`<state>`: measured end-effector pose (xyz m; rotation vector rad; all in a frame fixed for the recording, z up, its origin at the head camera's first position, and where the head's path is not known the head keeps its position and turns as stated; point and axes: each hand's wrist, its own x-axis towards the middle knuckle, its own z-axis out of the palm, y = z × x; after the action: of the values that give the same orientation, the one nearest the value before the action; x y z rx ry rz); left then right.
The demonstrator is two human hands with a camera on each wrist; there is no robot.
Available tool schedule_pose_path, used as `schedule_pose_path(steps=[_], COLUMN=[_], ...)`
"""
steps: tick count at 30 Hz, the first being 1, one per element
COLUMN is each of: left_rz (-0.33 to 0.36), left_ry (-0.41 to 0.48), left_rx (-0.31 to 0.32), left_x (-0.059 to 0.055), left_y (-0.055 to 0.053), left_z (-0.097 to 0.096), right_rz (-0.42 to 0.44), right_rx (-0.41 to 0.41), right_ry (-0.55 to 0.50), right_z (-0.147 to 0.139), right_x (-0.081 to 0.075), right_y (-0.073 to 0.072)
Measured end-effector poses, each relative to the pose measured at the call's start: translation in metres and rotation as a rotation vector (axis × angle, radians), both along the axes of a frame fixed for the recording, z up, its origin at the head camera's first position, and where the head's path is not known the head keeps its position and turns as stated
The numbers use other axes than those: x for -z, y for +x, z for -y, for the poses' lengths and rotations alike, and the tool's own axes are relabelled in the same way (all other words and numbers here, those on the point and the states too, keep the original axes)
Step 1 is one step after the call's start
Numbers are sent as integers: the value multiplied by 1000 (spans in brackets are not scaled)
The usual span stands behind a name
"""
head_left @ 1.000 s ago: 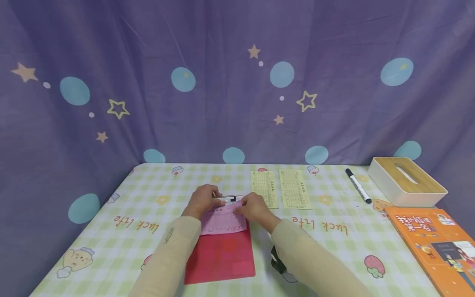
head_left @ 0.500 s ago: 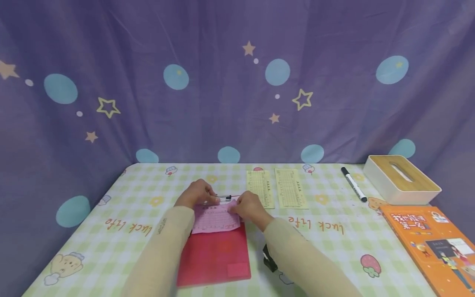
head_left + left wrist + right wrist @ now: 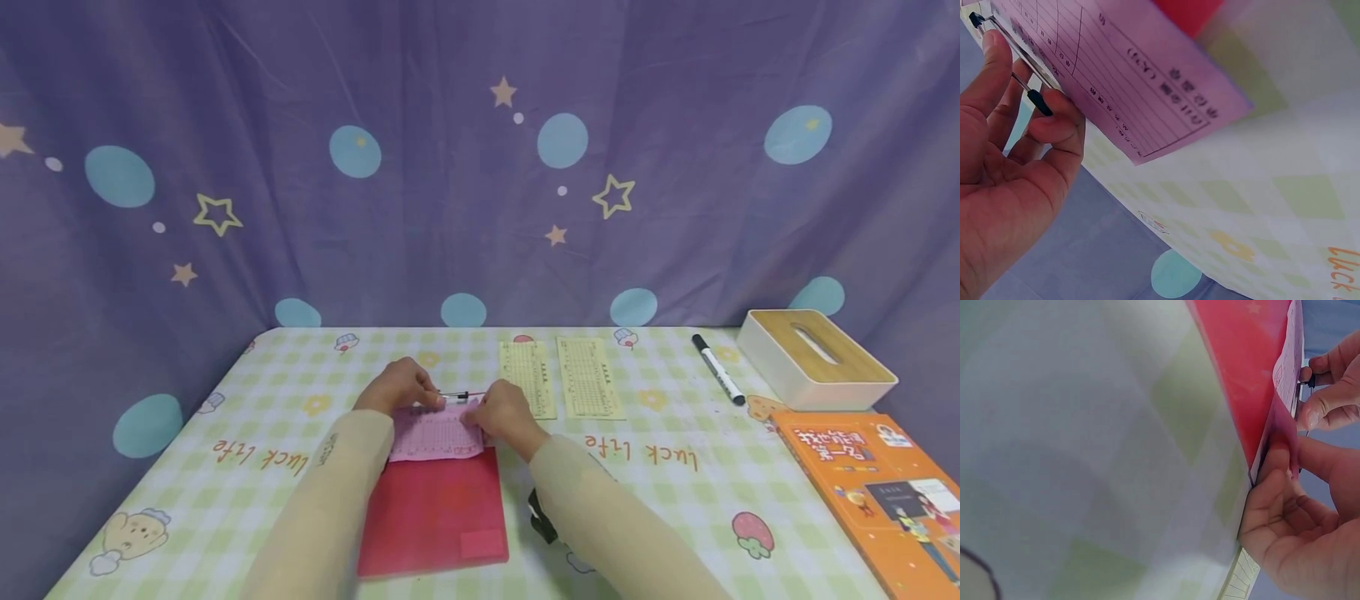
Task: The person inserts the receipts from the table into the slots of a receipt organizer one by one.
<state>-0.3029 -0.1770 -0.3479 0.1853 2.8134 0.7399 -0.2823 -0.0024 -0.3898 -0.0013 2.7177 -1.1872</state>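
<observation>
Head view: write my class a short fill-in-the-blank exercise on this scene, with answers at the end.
The right hand pinches a ____ sheet.
Beneath that sheet lies a ____ folder.
On the table lie ____ yellow slips.
The book near the tissue box has a mainly ____ cover.
Missing words: pink; red; two; orange.

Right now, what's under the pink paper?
The red folder, its near part showing past the pink paper, plus a finger of the right hand pinching that sheet. The folder's covered part can't be seen, nor whether anything else lies there.
</observation>
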Motion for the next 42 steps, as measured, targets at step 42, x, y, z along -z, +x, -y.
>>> schedule_pose_path(steps=[42], left_rz=[-109], left_ry=[68], left_rx=[-53], left_x=[10], left_y=[10], left_z=[-3], right_rz=[27], right_rx=[96], right_ry=[-3], right_z=[0], right_x=[4], right_y=[-4])
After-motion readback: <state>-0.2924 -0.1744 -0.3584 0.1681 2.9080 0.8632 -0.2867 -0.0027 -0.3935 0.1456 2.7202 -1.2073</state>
